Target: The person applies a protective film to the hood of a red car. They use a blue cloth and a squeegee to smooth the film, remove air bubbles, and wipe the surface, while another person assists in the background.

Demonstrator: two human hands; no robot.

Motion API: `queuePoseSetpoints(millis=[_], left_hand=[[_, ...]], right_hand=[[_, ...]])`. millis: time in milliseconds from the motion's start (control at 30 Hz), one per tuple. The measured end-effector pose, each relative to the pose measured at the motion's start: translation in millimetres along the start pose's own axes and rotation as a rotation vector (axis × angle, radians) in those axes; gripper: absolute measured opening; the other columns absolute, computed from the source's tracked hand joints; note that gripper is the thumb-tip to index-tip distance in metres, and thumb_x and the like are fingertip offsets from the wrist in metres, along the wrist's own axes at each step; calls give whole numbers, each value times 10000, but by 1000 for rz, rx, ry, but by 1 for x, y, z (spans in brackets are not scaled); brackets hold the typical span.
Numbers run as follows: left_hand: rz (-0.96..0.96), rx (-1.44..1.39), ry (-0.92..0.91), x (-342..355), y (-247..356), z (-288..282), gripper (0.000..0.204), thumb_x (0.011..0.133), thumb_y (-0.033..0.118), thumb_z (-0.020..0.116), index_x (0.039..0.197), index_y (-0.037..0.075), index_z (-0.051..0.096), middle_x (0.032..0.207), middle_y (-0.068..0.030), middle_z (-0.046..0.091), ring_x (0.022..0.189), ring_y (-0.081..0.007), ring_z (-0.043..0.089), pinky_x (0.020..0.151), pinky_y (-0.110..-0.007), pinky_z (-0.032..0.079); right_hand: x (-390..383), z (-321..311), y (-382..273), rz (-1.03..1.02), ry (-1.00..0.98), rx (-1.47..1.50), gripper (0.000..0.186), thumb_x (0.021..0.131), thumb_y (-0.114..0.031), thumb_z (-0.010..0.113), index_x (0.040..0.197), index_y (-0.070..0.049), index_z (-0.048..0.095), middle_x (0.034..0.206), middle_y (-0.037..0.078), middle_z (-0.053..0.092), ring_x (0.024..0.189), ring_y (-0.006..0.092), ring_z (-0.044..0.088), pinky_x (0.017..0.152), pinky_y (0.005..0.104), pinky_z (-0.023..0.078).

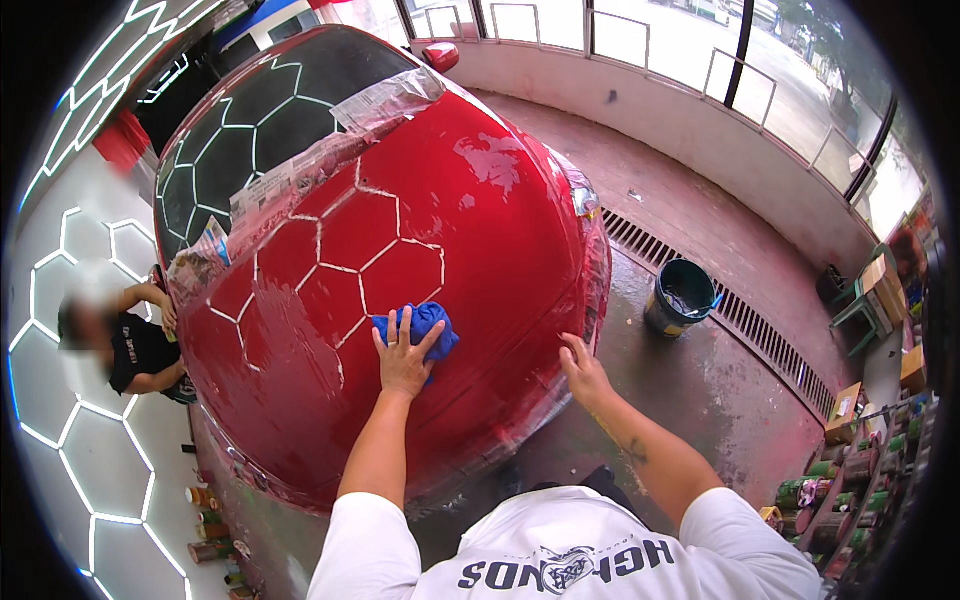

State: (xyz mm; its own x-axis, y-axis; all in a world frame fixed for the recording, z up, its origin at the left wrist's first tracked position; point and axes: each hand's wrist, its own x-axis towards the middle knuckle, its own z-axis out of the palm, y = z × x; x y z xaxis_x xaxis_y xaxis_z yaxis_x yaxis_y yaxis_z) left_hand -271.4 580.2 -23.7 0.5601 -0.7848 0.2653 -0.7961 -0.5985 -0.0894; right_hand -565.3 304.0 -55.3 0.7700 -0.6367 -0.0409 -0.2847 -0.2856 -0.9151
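My left hand presses a crumpled blue cloth against the red car hood, its fingers spread over the cloth's near side. The hood looks wet, with dull pale patches and reflections of hexagonal lights. Close to the hood's front right edge is my right hand, fingers apart and holding nothing; whether the fingertips touch the car I cannot tell. Newspaper is taped along the base of the dark windshield.
A dark bucket stands on the wet floor beside a drain grate. Another person leans at the car's left side. Paint cans and cardboard boxes line the right, near a green stool.
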Motion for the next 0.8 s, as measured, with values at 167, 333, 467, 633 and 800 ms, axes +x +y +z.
queuePoseSetpoints(millis=[167,333,467,633,800], left_hand=[[-349,-52,194,14,-62,13,955,917,501,884,1729,528,384,1815,-209,269,1664,-553,262,1262,-835,269],[-374,-81,352,19,-80,19,977,896,650,855,1733,461,389,1787,-230,299,1648,-572,280,1262,-825,275],[-388,-108,327,23,-64,22,999,876,633,878,1727,454,385,1759,-222,333,1644,-562,295,1272,-811,276],[-392,-69,312,13,-78,16,994,862,571,898,1717,441,407,1749,-228,341,1637,-558,306,1270,-807,282],[-330,-127,373,39,-48,12,972,850,527,899,1703,403,450,1729,-251,362,1625,-570,317,1263,-810,286]], right_hand=[[87,125,-107,-212,29,-585,1020,1093,-684,571,1804,-46,213,1858,278,210,1739,460,142,1391,593,185],[104,153,-150,-121,-331,-639,985,1088,-779,498,1779,-97,333,1866,271,193,1749,461,91,1376,690,121],[103,104,-148,-323,49,-371,562,1048,-412,783,1511,-107,687,1671,251,555,1623,457,436,1301,590,400],[66,-53,-303,-553,354,-22,229,1038,-186,808,1226,-65,757,1170,82,755,1044,179,710,939,365,584],[-79,-220,-436,-1254,520,-242,406,1112,-341,685,1271,32,711,1306,175,725,1145,220,665,989,405,540]])
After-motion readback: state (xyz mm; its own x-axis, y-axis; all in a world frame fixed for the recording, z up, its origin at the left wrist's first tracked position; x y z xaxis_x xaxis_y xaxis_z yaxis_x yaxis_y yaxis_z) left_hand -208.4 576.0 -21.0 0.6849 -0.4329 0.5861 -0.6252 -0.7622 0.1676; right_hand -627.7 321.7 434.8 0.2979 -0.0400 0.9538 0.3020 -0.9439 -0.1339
